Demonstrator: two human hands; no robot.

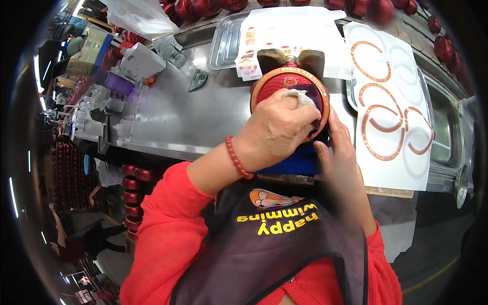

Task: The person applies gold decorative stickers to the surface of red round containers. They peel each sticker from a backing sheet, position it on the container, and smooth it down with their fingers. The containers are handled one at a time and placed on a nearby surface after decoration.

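Left fingers: curled closed, pinching a white cloth (303, 98) against the face of the round red workpiece (269, 87). Left hand (277, 122): back facing up, wrist bent over the near-left rim, forearm angled in from lower left. Right hand (339, 141): set along the workpiece's right side, thumb parted from the fingers; the far side is hidden, so whether it grips cannot be determined. The workpiece carries an orange ring band (257, 87) at its edge and stands between dark blocks (311, 62) behind and a blue pad (291, 163) in front. Clearance: bare metal tabletop (173, 109) extends left, bounded by its front edge. On the right, a white sheet (406, 175) bearing orange strips (382, 156) lies near the right hand.
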